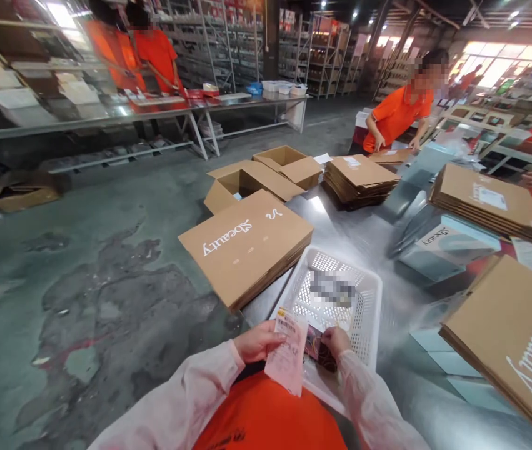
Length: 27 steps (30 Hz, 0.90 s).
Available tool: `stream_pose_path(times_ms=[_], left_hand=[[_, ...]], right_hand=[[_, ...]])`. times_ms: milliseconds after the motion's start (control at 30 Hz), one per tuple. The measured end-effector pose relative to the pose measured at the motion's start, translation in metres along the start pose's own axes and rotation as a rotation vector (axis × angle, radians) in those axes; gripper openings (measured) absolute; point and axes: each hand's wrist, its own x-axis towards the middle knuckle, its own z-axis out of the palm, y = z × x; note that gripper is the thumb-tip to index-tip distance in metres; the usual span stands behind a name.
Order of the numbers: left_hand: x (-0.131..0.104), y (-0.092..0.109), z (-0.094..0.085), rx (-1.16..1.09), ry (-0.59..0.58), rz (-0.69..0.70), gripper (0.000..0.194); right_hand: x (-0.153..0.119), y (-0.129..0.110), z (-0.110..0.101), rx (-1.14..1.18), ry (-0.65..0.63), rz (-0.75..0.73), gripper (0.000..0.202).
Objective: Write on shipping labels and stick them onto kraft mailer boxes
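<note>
My left hand (260,342) pinches a paper slip (287,353) printed with a barcode and text, held upright in front of my body. Over the near part of a white perforated plastic basket (373,306), my right hand (336,342) has its fingers closed on a dark patterned packet (313,344). The slip hides part of that packet. Farther back in the basket lies another item, blurred out. The basket rests on a shiny metal table (354,231).
Flat cartons (251,244) marked "Sbeauty" are stacked left of the basket, with open boxes (242,181) behind. More carton stacks (519,344) and a pale blue box (448,247) lie to the right. Across the table, a person (399,115) in orange handles cardboard.
</note>
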Motion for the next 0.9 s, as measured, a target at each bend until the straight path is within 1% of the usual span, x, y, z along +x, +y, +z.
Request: stream_pose_path(times_ms=[100, 167, 233, 333, 433, 500, 567, 633, 700, 833, 900], left_hand=[[0.002, -0.001, 0.0, 0.004, -0.013, -0.01, 0.033], [0.002, -0.002, -0.002, -0.001, 0.007, 0.006, 0.033], [0.002, -0.002, -0.004, -0.012, 0.045, 0.044, 0.036], [0.004, 0.003, -0.008, -0.029, 0.141, 0.114, 0.037], [0.006, 0.009, -0.009, -0.031, 0.212, 0.139, 0.035], [0.007, 0.01, -0.007, -0.011, 0.199, 0.11, 0.035], [0.006, 0.006, -0.003, 0.011, 0.143, 0.056, 0.036], [0.004, 0.0, 0.0, 0.017, 0.083, 0.019, 0.036], [0.002, -0.005, 0.003, 0.018, 0.051, 0.022, 0.036], [0.0, -0.007, 0.003, 0.025, 0.008, 0.058, 0.035], [-0.002, -0.006, 0.002, 0.024, 0.001, 0.064, 0.036]], right_hand=[[0.002, 0.003, 0.002, -0.024, -0.014, -0.027, 0.019], [0.002, 0.002, 0.0, -0.008, -0.002, -0.054, 0.019], [0.001, 0.0, -0.005, 0.027, 0.028, -0.081, 0.016], [0.0, -0.002, -0.017, 0.101, 0.069, -0.119, 0.009], [0.002, -0.003, -0.031, 0.18, 0.078, -0.151, 0.01], [0.004, -0.004, -0.038, 0.229, 0.072, -0.17, 0.012], [0.006, -0.005, -0.041, 0.278, 0.057, -0.185, 0.014], [0.007, -0.006, -0.041, 0.318, 0.037, -0.192, 0.016], [0.009, -0.006, -0.038, 0.332, 0.006, -0.194, 0.019], [0.015, 0.001, -0.033, 0.241, -0.094, -0.171, 0.022], [0.022, 0.006, -0.03, 0.153, -0.068, -0.134, 0.022]])
